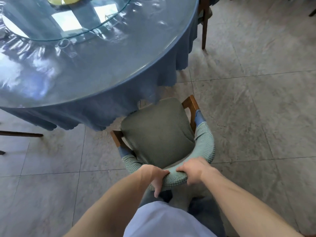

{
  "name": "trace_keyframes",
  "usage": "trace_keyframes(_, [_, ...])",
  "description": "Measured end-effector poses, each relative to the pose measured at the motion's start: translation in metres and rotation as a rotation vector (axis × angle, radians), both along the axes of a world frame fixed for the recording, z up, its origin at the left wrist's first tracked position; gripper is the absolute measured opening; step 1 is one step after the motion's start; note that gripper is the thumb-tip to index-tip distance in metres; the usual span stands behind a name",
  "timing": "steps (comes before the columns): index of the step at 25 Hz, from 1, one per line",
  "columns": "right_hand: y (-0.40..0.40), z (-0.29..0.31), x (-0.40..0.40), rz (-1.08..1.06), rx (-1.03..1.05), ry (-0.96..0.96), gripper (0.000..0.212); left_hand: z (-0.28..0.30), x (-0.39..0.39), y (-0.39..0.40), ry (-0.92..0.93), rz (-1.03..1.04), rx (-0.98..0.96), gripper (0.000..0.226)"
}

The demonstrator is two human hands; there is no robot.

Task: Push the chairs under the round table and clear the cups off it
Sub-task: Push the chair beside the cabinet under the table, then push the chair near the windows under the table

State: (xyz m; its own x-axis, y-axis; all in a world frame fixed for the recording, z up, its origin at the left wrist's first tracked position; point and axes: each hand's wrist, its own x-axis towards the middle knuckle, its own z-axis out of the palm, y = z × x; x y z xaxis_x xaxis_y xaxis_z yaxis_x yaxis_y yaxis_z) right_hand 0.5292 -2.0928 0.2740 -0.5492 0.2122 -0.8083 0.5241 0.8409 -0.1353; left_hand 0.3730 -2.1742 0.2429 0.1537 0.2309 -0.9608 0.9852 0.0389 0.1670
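Note:
A wooden chair (159, 132) with a grey-green padded seat and curved backrest stands right in front of me, its front edge just under the hanging blue cloth of the round table (106, 77). My left hand (156, 177) and my right hand (195, 170) both grip the top of the backrest, side by side. On the table near the glass turntable (71, 29) stands a clear glass cup (65, 47). More clear glasses (112, 21) sit on the turntable, hard to make out.
Another wooden chair (204, 19) is tucked against the table at the upper right. Dark chair legs (22, 134) poke in from the left edge. Grey floor tiles (256, 100) spread out to the right.

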Motion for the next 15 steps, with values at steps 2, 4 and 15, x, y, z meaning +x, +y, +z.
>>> trace_keyframes(2, [0.024, 0.001, 0.015, -0.014, -0.039, 0.028, 0.069, 0.013, 0.010, 0.028, 0.051, 0.023, -0.069, 0.098])
trace_keyframes(4, [0.050, 0.002, 0.044, -0.045, 0.015, 0.103, 0.059, 0.025, 0.028, 0.059, 0.081, 0.044, -0.104, 0.084])
trace_keyframes(15, [0.234, 0.039, 0.299, -0.547, 0.231, 0.107, 0.039, 0.064, 0.202, 0.242, 0.107, 0.197, 0.456, 0.048])
